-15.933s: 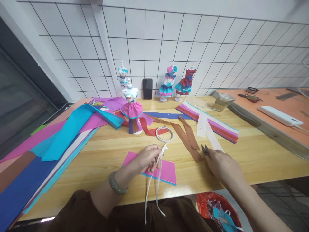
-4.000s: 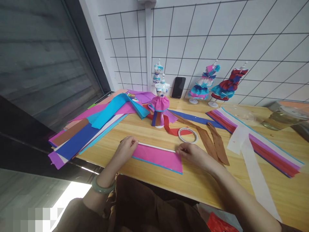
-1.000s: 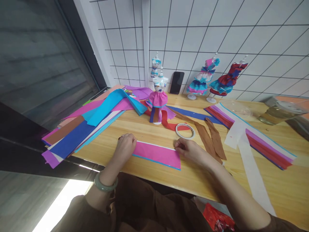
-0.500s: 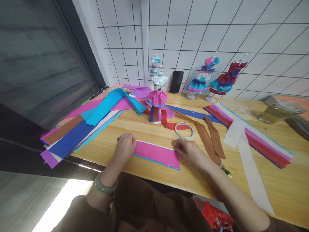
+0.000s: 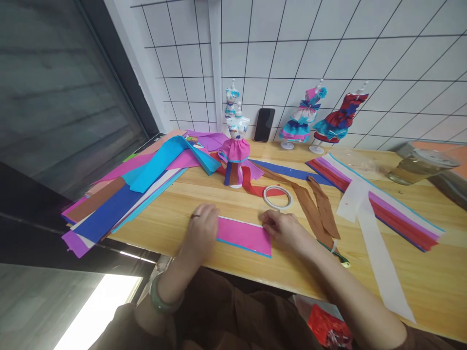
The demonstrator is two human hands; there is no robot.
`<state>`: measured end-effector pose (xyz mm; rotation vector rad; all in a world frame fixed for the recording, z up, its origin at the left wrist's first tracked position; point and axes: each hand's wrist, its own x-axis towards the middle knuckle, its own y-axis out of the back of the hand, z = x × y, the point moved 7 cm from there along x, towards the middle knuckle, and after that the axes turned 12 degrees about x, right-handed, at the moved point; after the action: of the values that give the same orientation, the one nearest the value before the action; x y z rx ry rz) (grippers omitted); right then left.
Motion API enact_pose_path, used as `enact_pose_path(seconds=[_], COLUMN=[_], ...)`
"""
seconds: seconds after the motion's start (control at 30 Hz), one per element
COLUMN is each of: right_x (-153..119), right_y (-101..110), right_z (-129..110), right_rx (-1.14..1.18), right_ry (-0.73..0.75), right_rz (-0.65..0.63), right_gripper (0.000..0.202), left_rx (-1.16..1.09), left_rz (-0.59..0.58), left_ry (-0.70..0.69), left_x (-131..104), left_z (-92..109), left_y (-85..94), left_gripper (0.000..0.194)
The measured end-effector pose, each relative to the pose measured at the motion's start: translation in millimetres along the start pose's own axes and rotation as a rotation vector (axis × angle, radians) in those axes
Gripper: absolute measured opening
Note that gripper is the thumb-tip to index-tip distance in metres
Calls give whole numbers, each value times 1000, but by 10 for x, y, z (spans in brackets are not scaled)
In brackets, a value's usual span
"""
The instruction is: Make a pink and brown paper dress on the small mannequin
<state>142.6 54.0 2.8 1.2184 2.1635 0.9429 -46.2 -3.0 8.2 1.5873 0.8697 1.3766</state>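
A pink crepe-like strip (image 5: 243,235) with a blue lower edge and a white band on its upper edge lies flat on the table near its front edge. My right hand (image 5: 284,227) is closed, pinching the strip's upper right corner between thumb and fingers. Over the strip's left end is my left hand (image 5: 202,231), smeared by motion, its fingers curled downward; whether they grip the strip is hidden. Just beyond my right hand rests a roll of double-sided tape (image 5: 265,198). A small dress form (image 5: 236,148) in a pink skirt stands behind the strip.
Coloured strips (image 5: 109,214) are piled at left. Brown strips (image 5: 310,209) and a green-handled cutting tool (image 5: 343,261) lie right of the tape. Layered strips (image 5: 397,214) are farther right, near a lidded cup (image 5: 419,167). A phone (image 5: 264,125) and dressed forms (image 5: 301,121) stand along the wall.
My left hand has slid rightward along the pink strip, covering more of its left part. My right hand stays at the right corner. The view has shifted slightly.
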Motion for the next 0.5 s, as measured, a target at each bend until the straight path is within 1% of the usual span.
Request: enact_pose_path(seconds=[0.03,0.07,0.1,0.17,0.23,0.3,0.5], right_x=[-1,-2,-3,-5,-5,-2,-7], right_y=[-1,-3,-6,-14,-25,-37,-67], right_z=[-1,0,2,10,20,30,28], right_rx=[-7,-13,-17,-25,-35,-49,-109], right_ry=[5,9,13,21,30,39,67], right_rz=[3,6,8,12,14,17,26], right_gripper=[20,20,19,19,18,18,18], left_rx=[-37,-63,-77,-84,-77,-65,-34], left_rz=[10,0,-26,-74,-116,-143,-154], left_ry=[-85,-136,-163,-152,-113,-89,-84], left_x=[-14,-31,-49,-79,-100,-110,-100], left_z=[153,277,375,481,505,498,487], left_y=[-1,-17,-47,-103,-149,-176,-212], left_gripper=[30,32,37,45,49,48,44])
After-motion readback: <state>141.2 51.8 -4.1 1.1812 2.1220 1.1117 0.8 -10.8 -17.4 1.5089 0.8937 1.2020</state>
